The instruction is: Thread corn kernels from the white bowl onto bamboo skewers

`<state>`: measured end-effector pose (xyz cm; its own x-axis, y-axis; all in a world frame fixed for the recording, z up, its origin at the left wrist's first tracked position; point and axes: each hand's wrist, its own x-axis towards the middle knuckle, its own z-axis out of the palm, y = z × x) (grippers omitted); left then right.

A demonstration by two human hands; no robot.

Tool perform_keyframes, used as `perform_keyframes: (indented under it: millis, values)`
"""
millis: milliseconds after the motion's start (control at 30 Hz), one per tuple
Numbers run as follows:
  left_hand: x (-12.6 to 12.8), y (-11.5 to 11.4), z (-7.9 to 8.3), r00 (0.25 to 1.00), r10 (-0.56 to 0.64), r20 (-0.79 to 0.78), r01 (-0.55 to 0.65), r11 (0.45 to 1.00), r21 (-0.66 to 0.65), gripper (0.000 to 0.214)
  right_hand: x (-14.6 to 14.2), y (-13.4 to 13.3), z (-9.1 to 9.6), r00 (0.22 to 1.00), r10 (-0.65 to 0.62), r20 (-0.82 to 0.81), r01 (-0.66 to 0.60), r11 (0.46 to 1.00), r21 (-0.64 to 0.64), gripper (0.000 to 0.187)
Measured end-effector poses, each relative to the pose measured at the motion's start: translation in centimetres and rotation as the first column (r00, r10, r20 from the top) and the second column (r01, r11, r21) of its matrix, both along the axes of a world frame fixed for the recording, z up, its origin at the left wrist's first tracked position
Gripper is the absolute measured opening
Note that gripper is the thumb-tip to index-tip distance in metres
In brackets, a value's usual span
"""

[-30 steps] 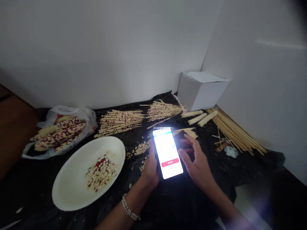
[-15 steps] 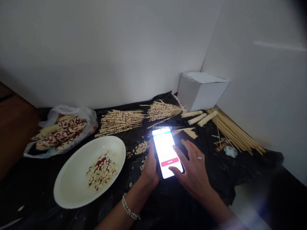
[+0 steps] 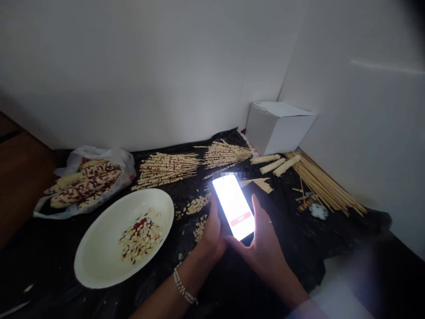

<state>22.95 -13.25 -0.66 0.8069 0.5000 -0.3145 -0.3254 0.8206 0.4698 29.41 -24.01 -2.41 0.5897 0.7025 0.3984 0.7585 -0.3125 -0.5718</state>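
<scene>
A phone (image 3: pixel 234 206) with a bright white screen and a red button near its bottom sits between both my hands. My left hand (image 3: pixel 212 232), with a beaded bracelet at the wrist, grips its left edge. My right hand (image 3: pixel 260 241) wraps the phone's right side and bottom, thumb along the lower edge. Just left of the hands lie loose corn kernels (image 3: pixel 196 205) on a black plastic sheet (image 3: pixel 299 230).
A white plate (image 3: pixel 99 257) with kernels sits at left. Behind it a plastic bag of red-and-yellow corn cobs (image 3: pixel 83 184). Skewers threaded with kernels (image 3: pixel 166 168) lie at the back, stripped cobs (image 3: pixel 274 164) and bare bamboo skewers (image 3: pixel 327 186) at right, a white box (image 3: pixel 277 126) in the corner.
My right hand stopped tapping the screen and closed around the phone's right and lower edge. The phone tilted and shifted slightly to the right.
</scene>
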Motion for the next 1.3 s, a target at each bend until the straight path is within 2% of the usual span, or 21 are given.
perform_keyframes:
  millis: [133,300,467,567,733,967,1100,1300]
  values:
    - [0.5,-0.2,-0.1,0.999,-0.029,0.03,0.029,0.999,0.018,0.059,0.1,0.4,-0.1,0.999,-0.036,-0.02,0.037,0.999,0.028,0.103]
    - [1.1,-0.2,-0.4,0.998,-0.042,0.041,0.04,0.998,0.052,0.055,1.0,0.5,-0.5,0.994,-0.079,0.08,0.074,0.995,0.07,0.104]
    - [2.3,-0.3,-0.3,0.999,0.024,0.045,-0.027,0.997,0.068,0.048,1.9,0.6,-0.6,0.974,-0.117,0.192,0.106,0.992,0.067,0.1]
    - [2.8,-0.3,-0.3,0.998,-0.001,0.068,-0.004,0.997,0.076,0.047,2.3,0.7,-0.4,0.97,-0.127,0.206,0.11,0.99,0.091,0.096]
    - [3.1,-0.2,-0.3,0.997,-0.025,0.078,0.02,0.997,0.072,0.046,2.8,0.7,-0.4,0.971,-0.127,0.202,0.1,0.985,0.141,0.089]
    - [3.1,-0.1,-0.2,0.989,-0.128,0.073,0.125,0.991,0.038,0.052,3.5,0.2,-0.4,0.98,-0.152,0.131,0.129,0.976,0.174,0.093]
    - [3.1,-0.2,-0.2,0.987,-0.11,0.116,0.104,0.993,0.054,0.051,3.2,0.3,-0.3,0.988,-0.135,0.08,0.122,0.98,0.155,0.095]
    - [2.9,-0.3,-0.1,0.997,-0.059,0.053,0.06,0.998,-0.003,0.052,2.3,0.6,-0.4,0.991,-0.132,0.023,0.128,0.984,0.127,0.105]
